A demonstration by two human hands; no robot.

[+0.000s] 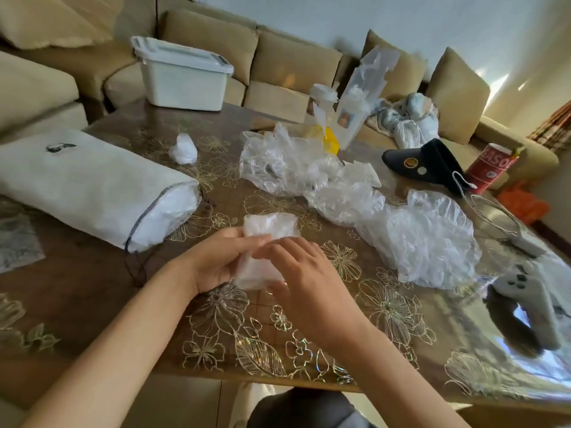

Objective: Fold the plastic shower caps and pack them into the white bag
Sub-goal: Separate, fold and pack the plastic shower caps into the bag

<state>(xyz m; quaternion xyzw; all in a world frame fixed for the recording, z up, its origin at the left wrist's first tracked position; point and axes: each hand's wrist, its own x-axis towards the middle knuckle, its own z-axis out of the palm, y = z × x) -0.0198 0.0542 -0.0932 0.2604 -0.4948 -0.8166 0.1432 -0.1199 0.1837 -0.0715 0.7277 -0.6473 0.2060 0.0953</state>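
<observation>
A folded shower cap [268, 230] of thin, cloudy, crinkled plastic sits between both hands just above the near middle of the table [102, 291]; it is pressed into a rough oblong pad, its lower end blurred; the left hand [216, 261] lies palm-up under it, fingers curled round its left edge and gripping it; the right hand [304, 279] shows only its back, fingers laid across the plastic, the thumb smeared by blur, so I cannot tell whether it pinches or only presses

The white bag [92, 186] lies on its side at the left, a soft matt fabric sack with a dark-trimmed mouth facing the hands, white plastic showing inside and dark drawstrings trailing onto the table; its far end runs out of frame

Loose shower caps [417, 239] sprawl to the right as glossy, transparent, wrinkled heaps, a further heap [278, 162] behind them; how many there are cannot be counted; a small balled wad of plastic [183, 148] sits apart beyond the bag

The tabletop is glossy brown with gold flower outlines, glare washing out its right corner; a pale ribbed storage box [182, 78] stands at the far edge; a dark visor cap [423, 162], a red cup [489, 168] and a grey game controller [531, 301] lie at the right, the cup's lettering partly cut off
</observation>
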